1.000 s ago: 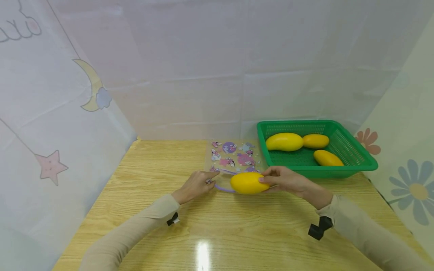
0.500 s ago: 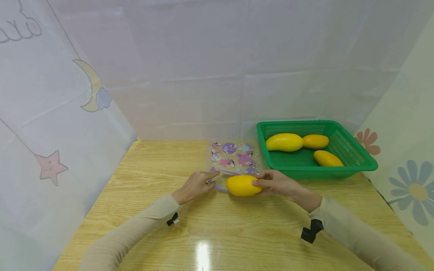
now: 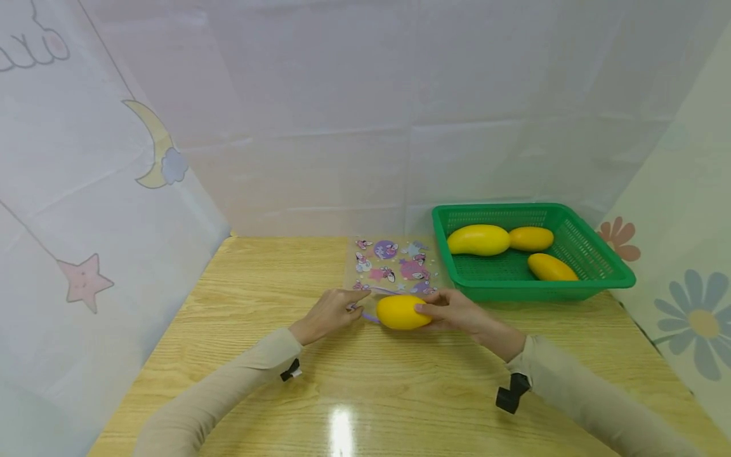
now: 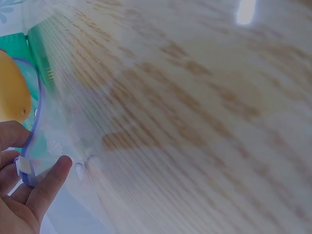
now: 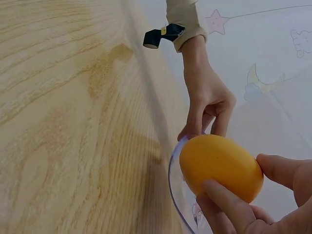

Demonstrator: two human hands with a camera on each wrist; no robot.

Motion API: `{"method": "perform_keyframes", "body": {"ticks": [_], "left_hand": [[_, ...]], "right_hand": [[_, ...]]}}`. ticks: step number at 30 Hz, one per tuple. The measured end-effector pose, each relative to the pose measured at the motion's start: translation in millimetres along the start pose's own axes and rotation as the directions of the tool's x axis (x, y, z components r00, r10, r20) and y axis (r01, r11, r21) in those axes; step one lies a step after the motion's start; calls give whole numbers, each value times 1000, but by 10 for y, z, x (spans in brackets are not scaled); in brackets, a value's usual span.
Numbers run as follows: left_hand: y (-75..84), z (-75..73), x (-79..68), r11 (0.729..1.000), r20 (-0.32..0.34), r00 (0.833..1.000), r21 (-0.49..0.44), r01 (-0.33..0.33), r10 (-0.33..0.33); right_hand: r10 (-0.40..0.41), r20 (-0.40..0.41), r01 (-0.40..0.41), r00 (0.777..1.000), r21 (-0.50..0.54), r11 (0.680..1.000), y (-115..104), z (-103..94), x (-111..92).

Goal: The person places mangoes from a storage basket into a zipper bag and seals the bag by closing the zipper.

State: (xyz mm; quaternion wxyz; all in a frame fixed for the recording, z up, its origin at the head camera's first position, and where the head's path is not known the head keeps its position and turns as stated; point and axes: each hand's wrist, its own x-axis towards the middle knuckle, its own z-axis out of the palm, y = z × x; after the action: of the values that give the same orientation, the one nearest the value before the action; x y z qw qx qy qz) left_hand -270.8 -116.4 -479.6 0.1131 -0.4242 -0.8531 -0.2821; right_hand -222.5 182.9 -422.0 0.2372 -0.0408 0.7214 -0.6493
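Observation:
A yellow mango (image 3: 400, 312) is gripped by my right hand (image 3: 459, 314), thumb on one side and fingers on the other in the right wrist view. It is at the mouth of a clear zip bag (image 3: 384, 274) printed with pink and purple pictures. My left hand (image 3: 331, 314) holds the bag's purple-edged mouth at its left end, fingers spread beside the white slider (image 4: 23, 165). The mouth gapes around the mango's near end in the right wrist view. How far the mango is inside the bag cannot be told.
A green basket (image 3: 542, 293) stands at the back right, touching or close to the bag's right side. Inside lie a large yellow mango (image 3: 480, 240) and two smaller ones, one at the back (image 3: 532, 238), one in front (image 3: 553, 268). Printed cloth walls surround the wooden table (image 3: 365, 387).
My right hand has carried the mango leftward, toward my left hand and the bag's mouth. The left hand has stayed in place, holding the mouth. The basket is unchanged.

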Motion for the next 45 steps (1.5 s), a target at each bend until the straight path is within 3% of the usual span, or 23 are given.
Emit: {"method": "perform_keyframes", "body": {"ticks": [12,21,32,40,45], "left_hand": [[31,9,8,1000,20,1000,1,8,-8],[50,0,7,999,41,999,9,35,-35],[39,8,17,999,38,999,24,21,-22],[46,12,9,1000,45,999,14,23,-24],[49,14,11,1000,41,999,13,22,-22]], "right_hand": [[18,-64,-16,998,28,999,87,126,65],[-30,-93,22,995,-77,997,112,171,79],[-58,-91,45,994,-146,988,62,247,17],[-144,-47,122,988,-321,939,66,248,-25],[-246,-21,221,969,-373,901,97,258,1]]}}
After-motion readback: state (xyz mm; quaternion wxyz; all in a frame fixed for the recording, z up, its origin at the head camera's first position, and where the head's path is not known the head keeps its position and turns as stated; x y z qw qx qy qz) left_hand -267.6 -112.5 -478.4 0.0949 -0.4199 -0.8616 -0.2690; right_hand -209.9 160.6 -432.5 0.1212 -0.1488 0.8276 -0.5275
